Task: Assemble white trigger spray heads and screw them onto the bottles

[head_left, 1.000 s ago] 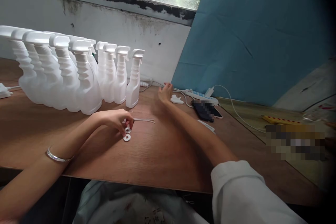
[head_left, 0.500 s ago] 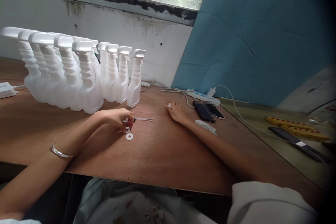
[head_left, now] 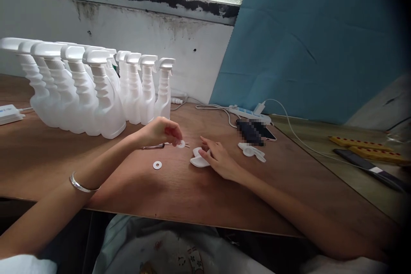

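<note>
My left hand (head_left: 165, 132) is closed, pinching a flat white ring washer (head_left: 181, 144) between thumb and fingertips just above the table. Beneath these fingers lies a thin, straight bundle with a dark band (head_left: 153, 147), partly hidden by the hand. A second white washer (head_left: 157, 165) lies flat on the wood, nearer to me. My right hand (head_left: 221, 160) has its thumb and fingers around a curved white plastic part (head_left: 199, 162), which rests on the table and is partly covered by the hand.
Several white spray bottles (head_left: 105, 102) stand in rows at the left. Right of my right hand lie more white plastic pieces (head_left: 252, 151), a dark phone (head_left: 250, 132) and a power strip (head_left: 247, 114) with cables. Yellow strips (head_left: 374, 154) lie at far right.
My left hand has moved right and lifted one washer off the table. My right hand has come nearer to me and now holds the white plastic part.
</note>
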`<act>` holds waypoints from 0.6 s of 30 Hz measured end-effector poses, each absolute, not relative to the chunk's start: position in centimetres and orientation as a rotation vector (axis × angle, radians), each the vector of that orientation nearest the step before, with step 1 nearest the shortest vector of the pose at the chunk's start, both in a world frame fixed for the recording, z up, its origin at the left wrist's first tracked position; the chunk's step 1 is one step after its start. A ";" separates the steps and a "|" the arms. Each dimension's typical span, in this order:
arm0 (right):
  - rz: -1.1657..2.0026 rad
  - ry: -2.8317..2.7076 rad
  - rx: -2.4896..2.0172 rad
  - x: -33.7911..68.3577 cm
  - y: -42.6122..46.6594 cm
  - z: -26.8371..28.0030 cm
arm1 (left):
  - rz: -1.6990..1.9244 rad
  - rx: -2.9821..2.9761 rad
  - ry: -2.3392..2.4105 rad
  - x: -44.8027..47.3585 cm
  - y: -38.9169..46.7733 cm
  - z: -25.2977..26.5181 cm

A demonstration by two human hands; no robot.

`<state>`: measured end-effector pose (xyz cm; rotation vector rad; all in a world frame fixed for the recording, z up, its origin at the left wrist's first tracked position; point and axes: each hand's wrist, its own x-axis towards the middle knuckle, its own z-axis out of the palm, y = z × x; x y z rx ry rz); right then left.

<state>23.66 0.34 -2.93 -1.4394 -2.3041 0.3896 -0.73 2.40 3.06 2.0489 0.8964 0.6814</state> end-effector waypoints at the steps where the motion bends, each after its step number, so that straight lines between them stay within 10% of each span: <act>1: 0.377 -2.339 -1.447 23.9 0.4 -2.8 | 0.744 2.019 0.886 -0.1 2.4 3.1; 18: 0.382 -2.048 -1.032 22.4 -1.3 -5.0 | 0.939 2.559 0.651 2.0 1.8 -0.2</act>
